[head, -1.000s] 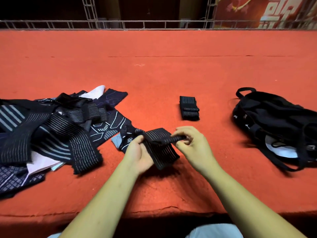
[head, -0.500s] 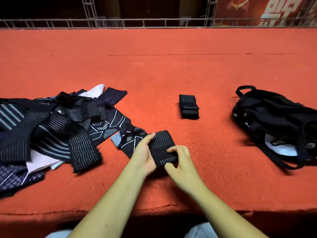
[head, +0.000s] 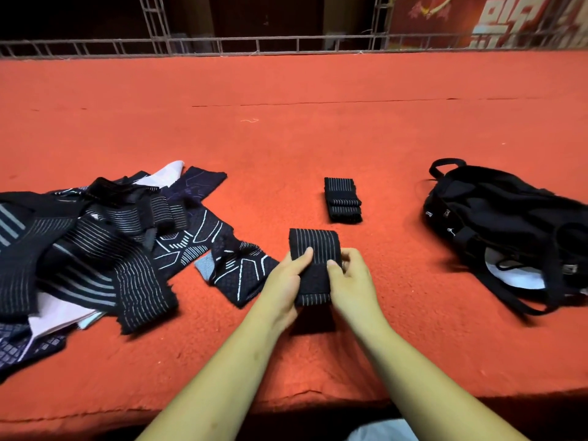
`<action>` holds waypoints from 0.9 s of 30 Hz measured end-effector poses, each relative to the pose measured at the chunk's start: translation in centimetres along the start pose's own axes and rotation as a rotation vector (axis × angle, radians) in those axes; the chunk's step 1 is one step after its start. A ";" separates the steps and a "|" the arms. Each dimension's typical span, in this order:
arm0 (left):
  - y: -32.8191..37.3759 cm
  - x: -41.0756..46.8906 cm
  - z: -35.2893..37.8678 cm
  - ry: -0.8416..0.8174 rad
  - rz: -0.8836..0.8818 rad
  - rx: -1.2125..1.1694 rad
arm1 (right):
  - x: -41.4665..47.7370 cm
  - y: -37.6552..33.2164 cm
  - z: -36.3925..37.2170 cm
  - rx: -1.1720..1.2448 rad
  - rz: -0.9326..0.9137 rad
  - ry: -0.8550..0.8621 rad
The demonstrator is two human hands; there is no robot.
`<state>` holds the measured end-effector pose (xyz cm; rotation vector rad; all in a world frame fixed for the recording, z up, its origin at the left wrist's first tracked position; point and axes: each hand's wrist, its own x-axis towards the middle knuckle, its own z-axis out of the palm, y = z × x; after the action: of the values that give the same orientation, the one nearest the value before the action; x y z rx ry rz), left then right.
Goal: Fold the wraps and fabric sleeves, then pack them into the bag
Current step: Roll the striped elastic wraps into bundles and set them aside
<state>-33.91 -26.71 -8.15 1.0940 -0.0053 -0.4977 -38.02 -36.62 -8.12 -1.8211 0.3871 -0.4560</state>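
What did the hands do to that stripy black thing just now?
The left hand and right hand folded the striped wrap's loose end over and down, making a flat bundle. Both still grip it. The folded wrap beyond, the pile and the bag stayed put.

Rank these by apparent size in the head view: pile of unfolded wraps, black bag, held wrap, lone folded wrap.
1. pile of unfolded wraps
2. black bag
3. held wrap: looks larger than the lone folded wrap but sits nearer the camera, so unsure.
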 end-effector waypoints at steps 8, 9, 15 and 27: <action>3.2 6.4 2.5 0.082 0.179 0.410 | 7.6 -0.5 -1.7 -0.005 -0.046 0.124; 4.1 7.7 3.0 0.093 0.188 0.444 | 9.2 -0.7 -1.8 -0.017 -0.046 0.130; 6.7 16.3 5.2 0.135 0.179 0.572 | 18.9 -1.6 -2.2 -0.066 -0.025 0.178; 3.0 29.7 4.5 0.204 0.155 0.833 | 29.2 4.4 -0.4 -0.282 0.146 0.206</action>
<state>-7.45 -41.01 -10.54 1.9398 -0.1276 -0.2324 -12.96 -52.20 -8.95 -2.0053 0.7525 -0.5088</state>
